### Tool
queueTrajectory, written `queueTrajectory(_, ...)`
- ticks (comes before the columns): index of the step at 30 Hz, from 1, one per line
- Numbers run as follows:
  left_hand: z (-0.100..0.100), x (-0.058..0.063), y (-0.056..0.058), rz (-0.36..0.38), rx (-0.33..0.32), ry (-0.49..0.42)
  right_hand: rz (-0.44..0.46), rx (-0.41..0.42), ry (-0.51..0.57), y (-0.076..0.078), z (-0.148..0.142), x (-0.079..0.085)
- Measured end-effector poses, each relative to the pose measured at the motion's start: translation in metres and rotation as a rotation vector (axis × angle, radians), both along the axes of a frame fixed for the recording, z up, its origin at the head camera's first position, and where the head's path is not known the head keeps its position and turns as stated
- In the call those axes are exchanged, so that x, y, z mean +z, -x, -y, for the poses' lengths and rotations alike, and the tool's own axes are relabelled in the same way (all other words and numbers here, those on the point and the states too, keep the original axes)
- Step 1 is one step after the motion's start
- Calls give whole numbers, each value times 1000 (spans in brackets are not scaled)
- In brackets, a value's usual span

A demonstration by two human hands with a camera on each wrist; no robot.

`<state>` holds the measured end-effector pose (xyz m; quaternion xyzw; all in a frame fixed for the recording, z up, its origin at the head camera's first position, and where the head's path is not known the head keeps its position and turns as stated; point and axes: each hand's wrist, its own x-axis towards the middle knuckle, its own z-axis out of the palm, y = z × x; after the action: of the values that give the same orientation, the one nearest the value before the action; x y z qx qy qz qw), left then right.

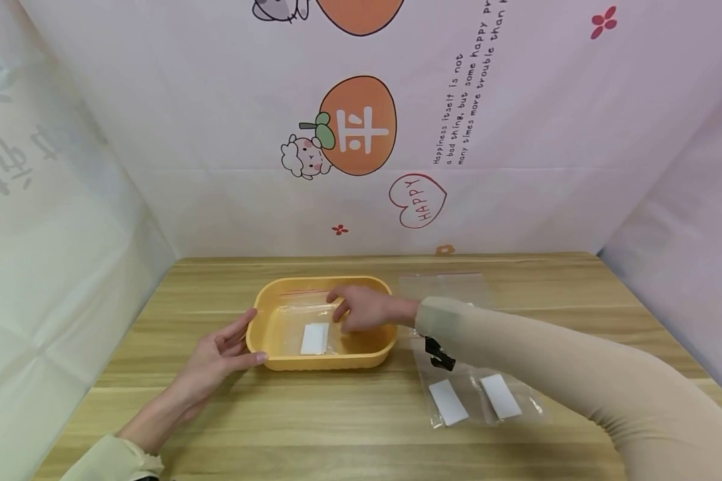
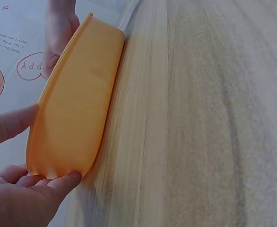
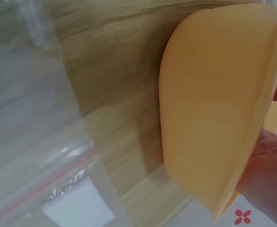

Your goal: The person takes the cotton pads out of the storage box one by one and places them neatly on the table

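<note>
At the middle of the table stands a yellow plastic basin (image 1: 321,363), upright with its mouth up. My left hand (image 1: 212,357) holds its left end, with thumb and fingers at the wall and rim, as the left wrist view shows of the basin (image 2: 79,94) too. Inside lies a clear zip bag (image 1: 295,310) with a white card-like piece (image 1: 315,339) in or under it. My right hand (image 1: 364,308) reaches over the basin's right side, fingers spread and bent down beside the bag. In the right wrist view the basin wall (image 3: 209,94) hides most of that hand.
Right of the basin, clear zip bags (image 1: 439,280) lie flat on the wooden table (image 1: 337,427), partly under my right forearm. White pieces (image 1: 448,403) show in them near the front. A printed cloth wall (image 1: 228,167) rises behind the table, with more cloth on both sides.
</note>
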<state>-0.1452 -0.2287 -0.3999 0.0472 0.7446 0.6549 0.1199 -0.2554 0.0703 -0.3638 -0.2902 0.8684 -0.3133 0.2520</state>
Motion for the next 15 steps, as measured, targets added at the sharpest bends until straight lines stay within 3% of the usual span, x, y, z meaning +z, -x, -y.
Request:
queueTrajectory(7,0,-1,0,-3,4,11,73,-97,50,0,1,-3)
queueTrajectory(15,0,-1,0,-5,-5,4,299,-245,238,-3,6,-5)
